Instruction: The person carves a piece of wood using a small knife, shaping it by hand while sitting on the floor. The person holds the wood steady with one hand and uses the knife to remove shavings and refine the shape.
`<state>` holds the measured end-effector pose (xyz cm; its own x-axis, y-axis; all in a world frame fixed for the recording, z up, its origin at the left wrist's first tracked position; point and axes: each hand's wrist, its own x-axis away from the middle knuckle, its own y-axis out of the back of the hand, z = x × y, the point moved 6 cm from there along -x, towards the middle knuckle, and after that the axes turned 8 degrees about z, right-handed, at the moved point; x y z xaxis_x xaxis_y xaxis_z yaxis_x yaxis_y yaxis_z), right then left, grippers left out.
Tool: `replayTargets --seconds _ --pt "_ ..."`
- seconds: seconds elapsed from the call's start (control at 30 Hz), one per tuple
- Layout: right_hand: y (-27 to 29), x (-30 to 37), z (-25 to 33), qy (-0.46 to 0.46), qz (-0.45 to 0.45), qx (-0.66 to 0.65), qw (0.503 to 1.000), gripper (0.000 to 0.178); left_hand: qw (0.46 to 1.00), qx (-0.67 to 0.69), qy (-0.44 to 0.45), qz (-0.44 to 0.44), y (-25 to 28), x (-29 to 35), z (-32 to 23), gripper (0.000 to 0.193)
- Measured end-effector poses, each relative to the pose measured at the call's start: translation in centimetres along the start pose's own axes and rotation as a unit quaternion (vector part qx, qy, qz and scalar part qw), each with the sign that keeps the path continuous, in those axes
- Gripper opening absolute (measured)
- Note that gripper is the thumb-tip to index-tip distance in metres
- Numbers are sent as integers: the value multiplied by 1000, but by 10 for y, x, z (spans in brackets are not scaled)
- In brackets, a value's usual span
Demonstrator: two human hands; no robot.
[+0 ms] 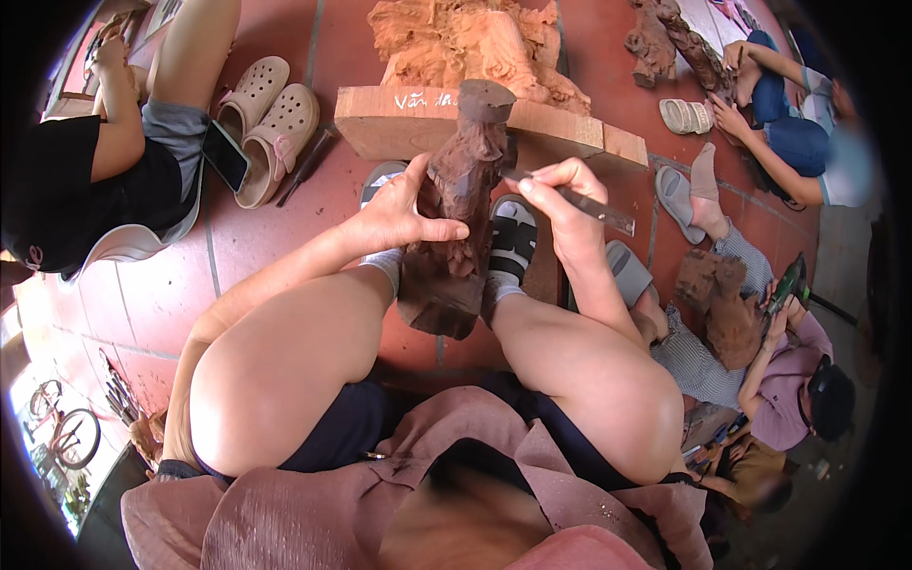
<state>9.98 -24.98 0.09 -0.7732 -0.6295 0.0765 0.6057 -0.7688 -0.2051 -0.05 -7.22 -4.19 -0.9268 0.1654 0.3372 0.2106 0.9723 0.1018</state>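
Item one: dark wood carving, placed between the left and right fingers and between the person's feet, its far end overlapping a pale timber block in view; whether it leans there cannot be told.

Left hand: thumb laid across the front of the carving, index along its left side, remaining fingers partly hidden; grip appears to be a steadying one.

Right hand: fingers closed on a flat metal blade, its tip just beside the carving's right edge; contact cannot be told.

Step, as judged: working the carving's side by hand. The next move seems to call for a firm left hold, left fingers clear of the edge, and a short, controlled stroke.

Beyond both hands: large orange carving, behind the timber block's front face.

Below the right fingers, to their left: striped sandal, worn.

Well left of the left fingers: beige clogs; phone, beside them.

Well right of the right fingers: blocky brown carving, near a co-worker's green tool.
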Motion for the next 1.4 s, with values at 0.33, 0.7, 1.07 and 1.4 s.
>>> replayTargets --seconds 0.33,0.7,1.07,1.4 --pt "-22 15 49 140 103 206 963 13 1000 -11 9 9 -1 -3 5 96" --pt "-68 6 80 346 148 471 798 20 1000 -5 12 13 -1 -1 -1 100" --pt "-72 11 70 359 160 478 786 17 999 -35 26 15 1 2 -7 101" --pt "-69 13 76 341 176 464 799 20 999 -53 3 0 2 -2 -5 100"
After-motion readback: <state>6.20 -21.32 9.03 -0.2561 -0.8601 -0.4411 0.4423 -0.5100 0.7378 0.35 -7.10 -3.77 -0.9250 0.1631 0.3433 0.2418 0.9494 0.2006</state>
